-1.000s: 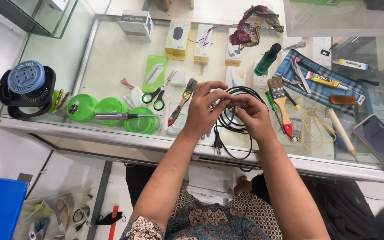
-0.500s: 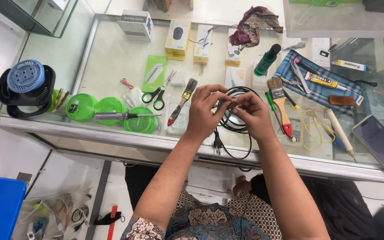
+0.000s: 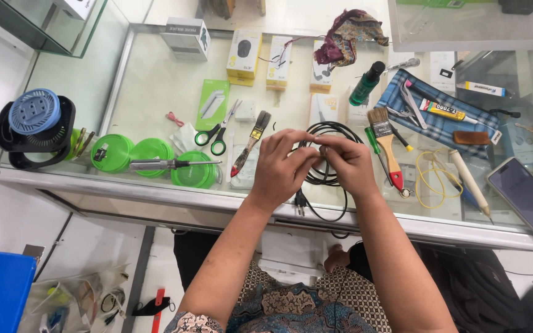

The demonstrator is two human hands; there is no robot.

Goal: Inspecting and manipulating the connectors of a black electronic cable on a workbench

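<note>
A glass counter point(image 3: 155, 68) filled the view, its near metal edge running across in front of the person. Over that edge, both hands met on a coiled black cable point(image 3: 331, 154): thin, glossy, wound into several loose round loops, with its plug end point(image 3: 300, 202) dangling just below the left hand point(image 3: 282, 168). The left hand was closed around the left side of the coil, fingers curled over the strands; the right hand point(image 3: 348, 163) pinched the loops near their middle between thumb and fingertips (how tightly could not be told).

Along the far side stood a row of small boxes: a grey-white carton point(image 3: 186, 37), a yellow box point(image 3: 243, 55) picturing a dark rounded device, and two narrower white-and-yellow packs point(image 3: 279, 61) beside it. Nearer lay a flat green packet point(image 3: 212, 103), just left of green-handled scissors point(image 3: 218, 132). At the right, a yellow-and-red glue tube point(image 3: 442, 110) rested on a blue plaid pouch point(image 3: 445, 123), with a small white label card point(image 3: 442, 63) behind.
</note>
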